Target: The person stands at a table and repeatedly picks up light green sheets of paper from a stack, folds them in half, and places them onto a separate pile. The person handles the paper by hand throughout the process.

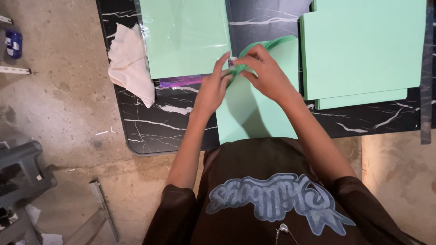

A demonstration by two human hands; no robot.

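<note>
Here both hands [240,77] pinch a green paper sheet [254,113]; clear sleeve [181,36] holds green sheets.

**A makeshift craft workspace on bare concrete**

The place looks like a rough workroom or garage used for paper craft. The floor is stained, unfinished grey concrete [59,104] littered with small white scraps. A black marble-patterned tabletop with white veins [154,127] carries stacks of mint-green paper sheets [363,45], one pile in clear plastic wrapping [181,36], beside a crumpled cream cloth [129,63]. A grey plastic stool [22,170] and a loose metal strip [103,206] stand on the floor nearby.
</note>
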